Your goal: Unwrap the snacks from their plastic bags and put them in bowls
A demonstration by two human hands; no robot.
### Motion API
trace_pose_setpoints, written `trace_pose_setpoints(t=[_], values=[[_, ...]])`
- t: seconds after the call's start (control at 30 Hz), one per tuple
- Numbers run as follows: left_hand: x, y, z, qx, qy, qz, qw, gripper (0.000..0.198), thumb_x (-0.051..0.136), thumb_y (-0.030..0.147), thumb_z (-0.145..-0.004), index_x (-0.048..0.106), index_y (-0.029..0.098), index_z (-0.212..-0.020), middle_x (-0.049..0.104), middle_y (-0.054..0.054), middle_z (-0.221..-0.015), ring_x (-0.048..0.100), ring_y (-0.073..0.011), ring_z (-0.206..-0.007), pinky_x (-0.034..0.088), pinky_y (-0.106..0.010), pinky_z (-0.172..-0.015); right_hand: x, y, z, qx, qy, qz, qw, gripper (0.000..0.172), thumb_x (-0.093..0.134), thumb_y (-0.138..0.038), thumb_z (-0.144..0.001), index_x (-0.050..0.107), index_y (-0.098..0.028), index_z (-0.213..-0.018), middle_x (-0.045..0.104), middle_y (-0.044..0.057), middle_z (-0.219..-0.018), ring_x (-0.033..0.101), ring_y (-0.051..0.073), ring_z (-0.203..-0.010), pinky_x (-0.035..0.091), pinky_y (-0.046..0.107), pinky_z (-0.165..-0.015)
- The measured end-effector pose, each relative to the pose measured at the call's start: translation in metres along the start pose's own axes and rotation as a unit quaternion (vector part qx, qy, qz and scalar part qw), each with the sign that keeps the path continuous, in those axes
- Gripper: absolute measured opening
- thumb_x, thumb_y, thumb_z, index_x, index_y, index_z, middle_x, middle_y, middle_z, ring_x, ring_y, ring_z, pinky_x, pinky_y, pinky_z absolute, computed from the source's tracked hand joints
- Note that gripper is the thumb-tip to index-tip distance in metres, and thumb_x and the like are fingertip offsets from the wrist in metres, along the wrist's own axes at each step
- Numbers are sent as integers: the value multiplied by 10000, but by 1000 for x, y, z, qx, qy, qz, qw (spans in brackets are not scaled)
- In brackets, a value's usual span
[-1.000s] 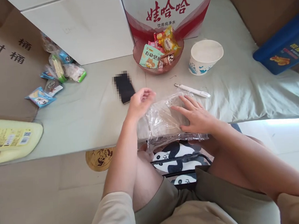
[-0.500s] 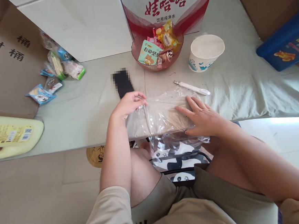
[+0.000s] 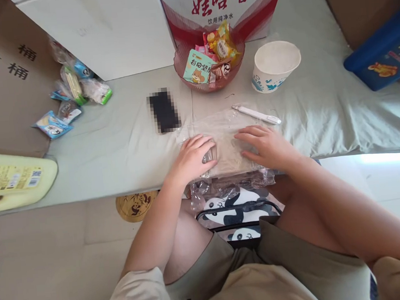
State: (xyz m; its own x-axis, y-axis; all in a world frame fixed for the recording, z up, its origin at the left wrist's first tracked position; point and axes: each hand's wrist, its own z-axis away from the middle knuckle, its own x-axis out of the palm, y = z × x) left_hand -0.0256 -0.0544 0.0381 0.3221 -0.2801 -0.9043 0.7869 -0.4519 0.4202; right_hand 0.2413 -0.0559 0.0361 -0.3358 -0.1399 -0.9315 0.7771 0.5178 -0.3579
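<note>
A clear plastic sheet or bag (image 3: 226,155) lies crinkled on the cloth-covered surface, its near part hanging over the front edge. My left hand (image 3: 196,155) rests on its left side with fingers spread. On its right side, my right hand (image 3: 264,145) lies with fingers apart, pressing lightly on the film. Just beyond the sheet is a white pen-shaped tool (image 3: 257,114), lying at a slant. A dark phone (image 3: 164,111), partly pixelated, lies to the left of the sheet.
Behind stands a pink glass bowl (image 3: 195,86) of wrapped snacks, with a paper cup (image 3: 273,70) to its right. Several snack packets (image 3: 53,125) lie at the left near a cardboard box (image 3: 5,96). A yellow jug (image 3: 18,178) and a blue container (image 3: 383,57) flank the surface.
My left hand has let go of the raised plastic edge and come down flat on the sheet, nearer my right hand. The phone is now uncovered. My right hand has barely moved.
</note>
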Motion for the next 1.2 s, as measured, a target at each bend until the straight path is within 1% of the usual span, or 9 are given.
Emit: trace_pose_setpoints(t=[0.13, 0.3, 0.47, 0.6, 0.73, 0.87, 1.03, 1.13, 1.2], values=[[-3, -20, 8, -31, -9, 17, 999, 534, 758, 334, -839, 637, 239, -1350, 485, -100, -1600, 339, -316, -1547, 284, -551, -1272, 2, 7, -1, 53, -14, 25, 998, 429, 529, -359, -957, 648, -204, -1339, 680, 140, -1316, 628, 358, -1199, 509, 533, -954], [-6, -33, 13, -40, 32, 59, 997, 386, 688, 293, -888, 687, 214, -1265, 537, -114, -1550, 462, -284, -1468, 363, -511, -1234, 0, 13, -1, 26, 29, 18, 999, 284, 459, -295, -972, 729, -210, -951, 726, 121, -1138, 662, 310, -1067, 499, 476, -948], [-17, -36, 13, -66, 90, 77, 991, 213, 588, 211, -915, 749, 205, -1054, 654, -96, -1394, 621, -251, -1277, 470, -458, -1125, -7, 17, -1, 29, 82, -24, 996, 295, 402, -286, -989, 680, -209, -1047, 745, 132, -1096, 670, 311, -1054, 505, 484, -959], [-22, -32, 12, -74, 100, 91, 988, 218, 593, 231, -905, 744, 211, -1060, 690, -87, -1308, 661, -233, -1181, 501, -425, -1069, -1, 11, -8, 16, 76, -40, 996, 346, 534, -404, -947, 663, -214, -1206, 727, 134, -1205, 656, 331, -1137, 509, 501, -981], [-21, -33, 10, -66, 74, 77, 992, 256, 630, 229, -875, 730, 222, -1110, 698, -88, -1284, 659, -246, -1177, 497, -437, -1065, 4, 7, -20, -11, 31, -7, 999, 213, 531, -294, -933, 717, -211, -997, 728, 129, -1226, 652, 315, -1167, 490, 475, -1017], [-26, -33, 9, -71, 93, 104, 988, 169, 583, 188, -882, 736, 199, -954, 753, -81, -1106, 687, -229, -1082, 505, -426, -1028, -5, 11, -18, -33, 78, -32, 996, 226, 469, -262, -940, 686, -201, -924, 748, 138, -1128, 680, 299, -1090, 502, 448, -979], [-33, -21, 8, -106, 216, 303, 922, 150, 609, 316, -897, 689, 190, -901, 766, -62, -964, 709, -183, -984, 535, -350, -953, -25, 10, 3, 51, 82, -91, 991, 185, 523, -356, -920, 665, -238, -918, 741, 67, -817, 701, 250, -782, 519, 369, -735], [-34, -15, 7, -151, 269, 408, 859, 157, 595, 354, -911, 641, 205, -903, 690, -15, -774, 673, -128, -719, 545, -262, -702, -33, 8, 12, 117, 79, -192, 971, 183, 600, -412, -881, 664, -241, -888, 683, 19, -666, 631, 188, -565, 481, 316, -588], [-34, -14, 5, -189, 266, 424, 845, 146, 588, 362, -920, 622, 219, -916, 615, 21, -693, 555, -88, -526, 451, -221, -517, -35, 8, 14, 146, 95, -285, 943, 221, 636, -454, -862, 665, -237, -898, 656, 3, -635, 565, 148, -475, 460, 292, -516]])
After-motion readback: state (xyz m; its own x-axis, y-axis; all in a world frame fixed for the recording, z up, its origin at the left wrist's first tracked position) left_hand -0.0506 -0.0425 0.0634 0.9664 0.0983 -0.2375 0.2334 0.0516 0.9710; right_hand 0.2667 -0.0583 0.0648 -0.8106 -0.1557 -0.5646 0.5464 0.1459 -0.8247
